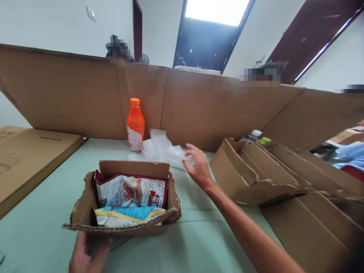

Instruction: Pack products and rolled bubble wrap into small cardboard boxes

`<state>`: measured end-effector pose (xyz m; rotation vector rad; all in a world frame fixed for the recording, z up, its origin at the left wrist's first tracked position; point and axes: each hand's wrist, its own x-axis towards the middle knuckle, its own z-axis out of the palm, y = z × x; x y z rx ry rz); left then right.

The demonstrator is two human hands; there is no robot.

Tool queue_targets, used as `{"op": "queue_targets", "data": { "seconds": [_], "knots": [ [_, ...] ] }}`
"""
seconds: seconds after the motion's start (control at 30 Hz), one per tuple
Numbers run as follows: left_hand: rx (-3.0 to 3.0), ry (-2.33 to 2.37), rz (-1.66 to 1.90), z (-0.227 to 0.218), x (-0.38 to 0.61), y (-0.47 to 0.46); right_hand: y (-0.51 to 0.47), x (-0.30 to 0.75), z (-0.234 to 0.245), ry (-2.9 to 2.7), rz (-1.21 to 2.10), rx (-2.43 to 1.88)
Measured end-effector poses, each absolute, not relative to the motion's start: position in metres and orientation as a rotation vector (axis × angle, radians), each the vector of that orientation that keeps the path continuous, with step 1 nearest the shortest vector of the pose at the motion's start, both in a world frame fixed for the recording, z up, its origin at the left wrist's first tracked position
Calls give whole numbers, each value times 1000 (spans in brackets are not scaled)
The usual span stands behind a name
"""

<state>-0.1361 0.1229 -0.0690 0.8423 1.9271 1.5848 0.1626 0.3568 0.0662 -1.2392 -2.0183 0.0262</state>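
Note:
A small open cardboard box (85,206) sits on the pale green table in front of me, holding a red-and-white snack bag (132,191) and a blue-and-yellow packet (127,215). My left hand (85,254) grips the box's near wall from below, fingers curled under it. My right hand (197,165) reaches forward past the box, fingers loosely spread, touching the edge of a clear crumpled plastic bag (162,149). An orange bottle (135,124) stands upright just left of that plastic.
A tall cardboard wall (71,94) runs across the back of the table. Flattened and torn cardboard boxes (256,170) pile at the right, with two bottle caps (257,133) behind them. Another flat carton (25,159) lies at the left. Other people's heads show beyond the wall.

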Motion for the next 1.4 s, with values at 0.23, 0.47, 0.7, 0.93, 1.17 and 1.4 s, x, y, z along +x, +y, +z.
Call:
{"op": "queue_targets", "data": {
  "seconds": [0.23,0.47,0.7,0.93,1.17,1.4],
  "knots": [
    [794,1801,1598,-53,-144,125,226,250,47,-2189,588,-1382],
    [900,1815,1625,-44,-138,126,221,220,24,-2138,638,-1477],
    [962,1816,1678,-48,-139,126,216,192,13,-2232,483,-1478],
    [1009,1793,1644,-45,-138,123,144,228,52,-2488,654,-1046],
    [1159,1978,1636,-37,-139,109,123,235,46,-2121,820,-1437],
    [1740,2005,1628,-11,-94,48,121,234,22,-2224,743,-1353]
  ]
}}
